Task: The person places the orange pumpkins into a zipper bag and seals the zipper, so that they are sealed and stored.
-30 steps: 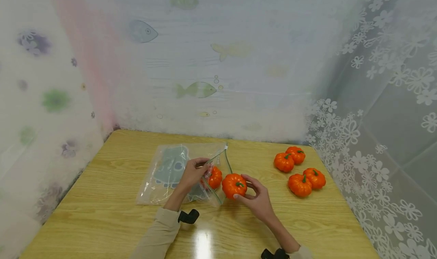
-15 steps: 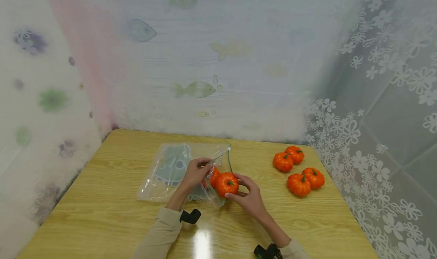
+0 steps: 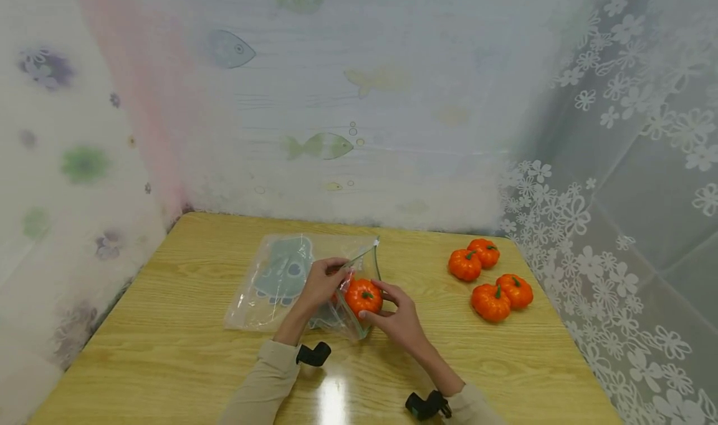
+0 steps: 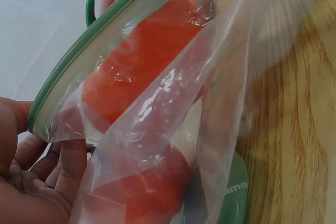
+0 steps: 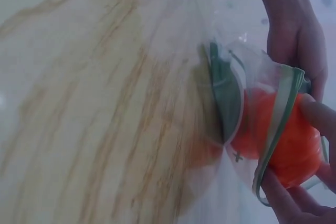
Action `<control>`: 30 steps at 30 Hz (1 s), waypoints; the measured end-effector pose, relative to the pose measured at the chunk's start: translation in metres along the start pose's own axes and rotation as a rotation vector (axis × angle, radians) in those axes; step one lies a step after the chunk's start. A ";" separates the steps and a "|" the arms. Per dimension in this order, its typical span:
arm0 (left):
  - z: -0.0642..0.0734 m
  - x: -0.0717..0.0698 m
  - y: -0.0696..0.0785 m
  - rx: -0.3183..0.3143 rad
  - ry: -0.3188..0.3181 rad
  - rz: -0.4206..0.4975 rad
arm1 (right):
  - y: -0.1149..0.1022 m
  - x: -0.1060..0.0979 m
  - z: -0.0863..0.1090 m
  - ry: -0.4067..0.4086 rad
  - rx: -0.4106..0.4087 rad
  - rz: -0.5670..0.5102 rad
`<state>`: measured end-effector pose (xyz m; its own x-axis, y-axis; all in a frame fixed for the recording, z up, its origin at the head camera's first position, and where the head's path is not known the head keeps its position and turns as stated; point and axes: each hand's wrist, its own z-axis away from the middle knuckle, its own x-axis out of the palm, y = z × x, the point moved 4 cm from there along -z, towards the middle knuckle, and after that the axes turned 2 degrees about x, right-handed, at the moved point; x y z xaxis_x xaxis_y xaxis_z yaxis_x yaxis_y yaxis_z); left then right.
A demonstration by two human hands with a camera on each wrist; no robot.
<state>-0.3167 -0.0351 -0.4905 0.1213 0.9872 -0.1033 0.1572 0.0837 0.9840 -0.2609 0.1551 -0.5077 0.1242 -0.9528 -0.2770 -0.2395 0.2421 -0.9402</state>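
A clear zip bag (image 3: 255, 306) with a green-edged mouth and a blue-green printed figure lies on the table, its mouth toward the right. My left hand (image 3: 324, 283) pinches the bag's upper edge and holds the mouth apart. My right hand (image 3: 401, 319) grips a small orange pumpkin (image 3: 363, 298) with a green stem, partly inside the mouth. Behind it, another orange pumpkin (image 4: 152, 187) shows through the plastic in the left wrist view. In the right wrist view the green zip strip (image 5: 283, 114) crosses in front of the held pumpkin.
On the right of the wooden table (image 3: 168, 362) sit several more orange pumpkins in two pairs, a back pair (image 3: 465, 265) and a front pair (image 3: 491, 303). Patterned curtains (image 3: 415, 176) stand behind the table and along both sides.
My right hand has moved left, carrying the pumpkin from just outside the bag's mouth to partly within it. The left hand keeps its hold on the bag with little movement.
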 end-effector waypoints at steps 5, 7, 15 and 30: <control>-0.001 0.000 0.001 -0.006 0.007 -0.012 | -0.003 0.004 -0.005 0.001 -0.018 0.015; -0.002 0.001 0.001 -0.003 0.006 -0.026 | -0.004 0.006 -0.007 0.005 -0.013 0.007; -0.001 0.001 0.005 0.017 -0.017 -0.015 | -0.005 0.011 -0.013 0.027 0.001 0.056; 0.014 0.000 0.038 0.074 -0.014 -0.080 | -0.007 0.016 -0.017 -0.055 0.027 0.068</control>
<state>-0.2973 -0.0342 -0.4554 0.1186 0.9757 -0.1840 0.2390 0.1518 0.9591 -0.2733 0.1355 -0.5022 0.1617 -0.9227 -0.3501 -0.2231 0.3114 -0.9237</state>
